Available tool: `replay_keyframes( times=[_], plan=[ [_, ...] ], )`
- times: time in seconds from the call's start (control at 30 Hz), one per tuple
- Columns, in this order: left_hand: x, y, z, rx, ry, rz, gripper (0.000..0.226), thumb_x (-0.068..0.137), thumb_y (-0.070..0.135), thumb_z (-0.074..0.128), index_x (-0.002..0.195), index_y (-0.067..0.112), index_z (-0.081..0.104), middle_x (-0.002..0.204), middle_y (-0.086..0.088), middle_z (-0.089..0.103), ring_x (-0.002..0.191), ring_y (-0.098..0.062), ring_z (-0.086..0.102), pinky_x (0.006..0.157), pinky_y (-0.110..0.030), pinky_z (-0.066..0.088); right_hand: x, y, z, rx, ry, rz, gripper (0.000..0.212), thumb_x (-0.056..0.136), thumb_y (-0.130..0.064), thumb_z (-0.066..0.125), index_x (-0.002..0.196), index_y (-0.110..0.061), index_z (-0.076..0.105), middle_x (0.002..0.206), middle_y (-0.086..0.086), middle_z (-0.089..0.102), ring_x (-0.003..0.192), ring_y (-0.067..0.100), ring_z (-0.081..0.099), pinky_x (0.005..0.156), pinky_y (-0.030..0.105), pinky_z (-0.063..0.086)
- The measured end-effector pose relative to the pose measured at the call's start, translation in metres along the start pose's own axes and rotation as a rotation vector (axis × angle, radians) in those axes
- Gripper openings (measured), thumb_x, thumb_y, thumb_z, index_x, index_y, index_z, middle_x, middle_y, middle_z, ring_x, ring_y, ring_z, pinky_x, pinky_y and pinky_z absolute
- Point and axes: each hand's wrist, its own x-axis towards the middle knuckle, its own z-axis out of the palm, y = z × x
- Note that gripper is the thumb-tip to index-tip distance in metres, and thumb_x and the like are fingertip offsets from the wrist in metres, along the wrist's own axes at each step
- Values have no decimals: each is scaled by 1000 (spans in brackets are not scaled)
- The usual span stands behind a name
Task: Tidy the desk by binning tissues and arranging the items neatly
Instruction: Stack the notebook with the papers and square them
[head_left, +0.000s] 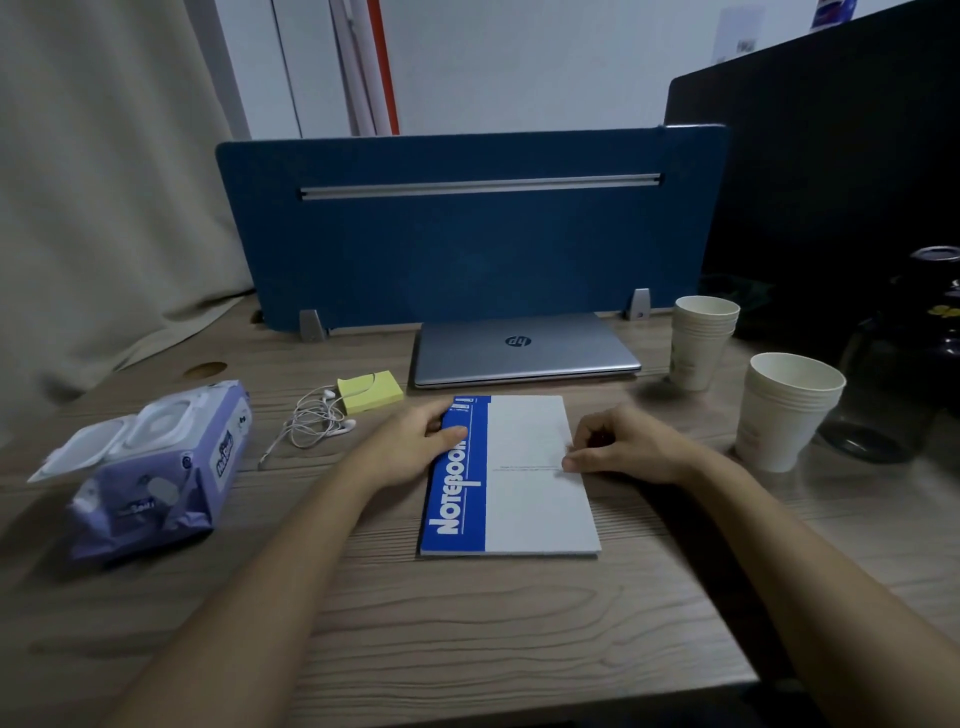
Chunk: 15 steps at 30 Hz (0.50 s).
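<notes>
The notebook (511, 475) looks light, thin and a little bendy, so I'd square it by its long edges, not lift a corner. It lies flat mid-desk (467, 623), just before the closed laptop (524, 348); blue spine band, white cover. The left hand (415, 441) grips its spine edge, the right hand (623, 444) pinches the opposite edge

I can't see the dark glass jug (906, 364) whole since the right edge crops it, my left hand (410, 441) hides part of the notebook's (519, 478) spine, and the wipes pack (156, 467) lettering blurs.
</notes>
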Motion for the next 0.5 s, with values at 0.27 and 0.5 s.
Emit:
replay_keyframes(
  times=[0.27,0.5],
  plan=[
    [3,14,8,-174,-27,-142,70,97,16,56,155,24,17,141,-1,52,107,-15,64,86,-41,57,6,-1,4,-79,175,28,32,73,-41,81,94,-22,68,87,-9,66,79,9,60,73,27,49],
    [8,14,10,-578,190,-245,42,90,2,63,130,4,49,103,-6,72,87,-14,73,72,-29,58,10,-10,5,37,227,118,29,76,-28,81,101,-15,71,92,-10,70,86,5,65,81,27,52]
  ],
)
